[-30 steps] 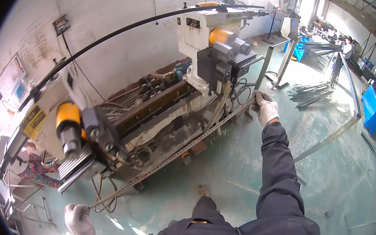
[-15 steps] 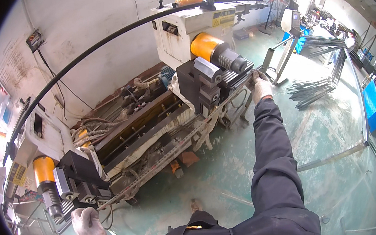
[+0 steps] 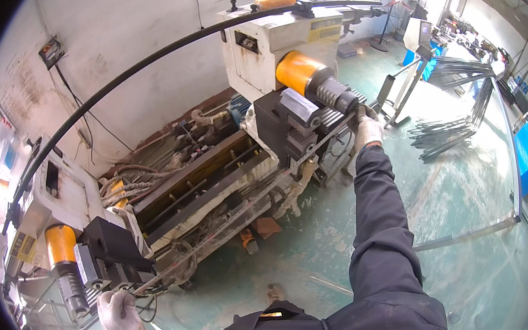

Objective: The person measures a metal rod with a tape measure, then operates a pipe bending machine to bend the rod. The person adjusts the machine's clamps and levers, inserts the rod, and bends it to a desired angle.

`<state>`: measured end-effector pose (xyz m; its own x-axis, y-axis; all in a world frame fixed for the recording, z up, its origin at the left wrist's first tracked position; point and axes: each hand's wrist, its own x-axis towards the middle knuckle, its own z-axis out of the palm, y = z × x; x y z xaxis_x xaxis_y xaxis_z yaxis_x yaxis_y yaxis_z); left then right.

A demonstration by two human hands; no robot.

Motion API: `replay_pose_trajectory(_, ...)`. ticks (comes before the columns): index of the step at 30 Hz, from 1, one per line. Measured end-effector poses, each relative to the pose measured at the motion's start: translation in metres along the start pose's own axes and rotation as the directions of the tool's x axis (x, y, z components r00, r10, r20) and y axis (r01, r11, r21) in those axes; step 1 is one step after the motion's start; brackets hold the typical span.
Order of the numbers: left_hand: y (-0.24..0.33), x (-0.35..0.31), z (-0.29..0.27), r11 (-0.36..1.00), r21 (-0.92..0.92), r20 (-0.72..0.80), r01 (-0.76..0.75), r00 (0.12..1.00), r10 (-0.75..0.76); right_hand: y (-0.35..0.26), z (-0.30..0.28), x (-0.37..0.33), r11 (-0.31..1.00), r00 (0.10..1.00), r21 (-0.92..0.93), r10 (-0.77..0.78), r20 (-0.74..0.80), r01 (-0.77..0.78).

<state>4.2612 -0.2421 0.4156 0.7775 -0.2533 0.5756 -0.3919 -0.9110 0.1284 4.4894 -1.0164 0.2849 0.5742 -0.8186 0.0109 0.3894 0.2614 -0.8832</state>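
One long, thin bar (image 3: 230, 225) ran along the front of the machine (image 3: 261, 56), the left hand (image 3: 121, 318) keeping a closed grip on its near end and the right hand (image 3: 367, 130) on its far end. It was raised beside the black blocks (image 3: 110, 244), not yet released; whether it was seated there could not be told.

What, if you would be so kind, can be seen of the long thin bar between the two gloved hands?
The long thin bar is slender, greyish and metal-looking; motion blur hides its finer surface detail. It slants across the front of the white two-headed machine, from lower left to upper right in the picture. The left hand holds it near the lower end, the right hand near the upper one. Whether it touches the machine is unclear.
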Motion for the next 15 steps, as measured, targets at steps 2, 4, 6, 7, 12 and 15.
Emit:
replay_pose_trajectory(2,0.002,0.000,0.006,0.988,-0.081,-0.006,0.129,0.992,-0.130,0.021,-0.019,0.033,0.985,0.995,-0.152,-0.073,0.068,0.082)
replay_pose_trajectory(4,0.000,0.001,0.009,0.987,-0.112,-0.019,0.113,0.993,-0.116,0.042,-0.044,0.085,0.488,0.924,-0.804,-0.334,0.188,0.340)
replay_pose_trajectory(6,-0.007,-0.003,0.005,0.974,-0.129,0.034,0.186,0.982,-0.183,0.057,-0.068,0.134,-0.519,0.801,-0.791,-0.293,0.522,0.326)
replay_pose_trajectory(7,-0.013,-0.006,0.002,0.984,-0.098,-0.011,0.148,0.989,-0.149,0.050,-0.081,0.159,-0.521,0.824,-0.779,-0.225,0.519,0.349)
replay_pose_trajectory(12,-0.077,-0.043,-0.047,0.963,-0.070,0.033,0.260,0.966,-0.258,0.031,-0.086,0.173,-0.464,0.898,-0.807,-0.051,0.437,0.366)
replay_pose_trajectory(15,-0.123,-0.072,-0.077,0.949,-0.044,0.075,0.311,0.949,-0.307,0.024,-0.058,0.148,-0.296,0.890,-0.897,-0.220,0.398,0.328)
